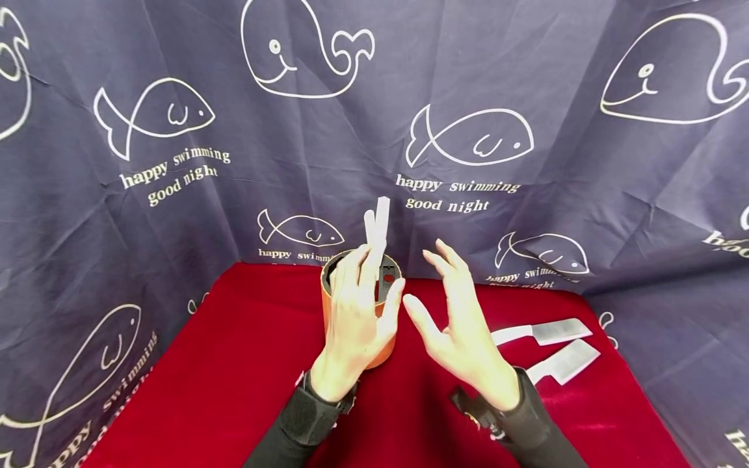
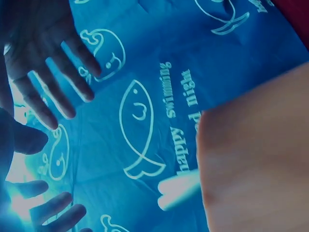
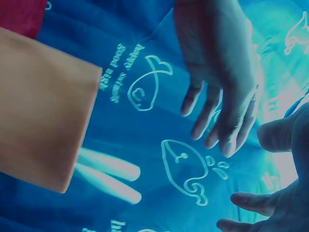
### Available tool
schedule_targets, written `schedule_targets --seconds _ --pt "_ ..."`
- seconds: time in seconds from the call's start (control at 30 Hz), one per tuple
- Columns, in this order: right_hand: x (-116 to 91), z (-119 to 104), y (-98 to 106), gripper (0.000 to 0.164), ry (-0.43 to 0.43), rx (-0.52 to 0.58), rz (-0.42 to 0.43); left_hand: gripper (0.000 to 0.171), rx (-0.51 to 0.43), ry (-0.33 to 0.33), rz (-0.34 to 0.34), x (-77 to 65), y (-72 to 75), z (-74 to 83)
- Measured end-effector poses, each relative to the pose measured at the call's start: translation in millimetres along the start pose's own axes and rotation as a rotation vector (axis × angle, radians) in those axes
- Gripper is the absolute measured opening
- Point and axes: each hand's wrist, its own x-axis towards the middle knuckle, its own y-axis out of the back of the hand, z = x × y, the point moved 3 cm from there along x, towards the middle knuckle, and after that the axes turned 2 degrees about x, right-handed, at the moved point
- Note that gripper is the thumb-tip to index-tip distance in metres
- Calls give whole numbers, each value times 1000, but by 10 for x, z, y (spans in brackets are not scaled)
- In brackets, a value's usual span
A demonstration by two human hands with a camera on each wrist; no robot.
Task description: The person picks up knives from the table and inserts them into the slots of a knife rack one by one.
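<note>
An orange round knife holder [image 1: 381, 357] stands upright on the red cloth, with two white handles [image 1: 381, 224] sticking up out of its top. My left hand [image 1: 354, 312] overlaps its front in the head view, fingers extended and holding nothing. Right of the holder, my right hand [image 1: 462, 325] is raised with fingers spread and thumb apart, also holding nothing. Both wrist views show the holder [image 2: 256, 154] apart from the hands, its white handles [image 3: 108, 174] jutting from the end.
Two cleavers with white handles lie on the red cloth [image 1: 251, 344] at the right, the farther cleaver [image 1: 558, 331] behind the nearer cleaver [image 1: 570, 363]. A dark curtain [image 1: 328, 156] with whale and fish drawings hangs behind and along the sides.
</note>
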Motion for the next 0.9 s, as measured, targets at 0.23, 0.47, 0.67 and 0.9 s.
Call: schedule_targets --seconds 0.23,0.47,0.67,0.9 --pt "-191 -149 139 74 4 -32 5 58 -56 -73 -31 -207 58 149" --pt "-373 -165 177 76 -6 -47 0 53 -53 -103 -60 -396 77 212" --pt "-534 -169 147 78 -18 -58 -25 52 -29 -106 -106 -549 89 252" --pt "-644 -179 77 76 4 -78 -42 48 -9 -117 -155 -743 103 288"
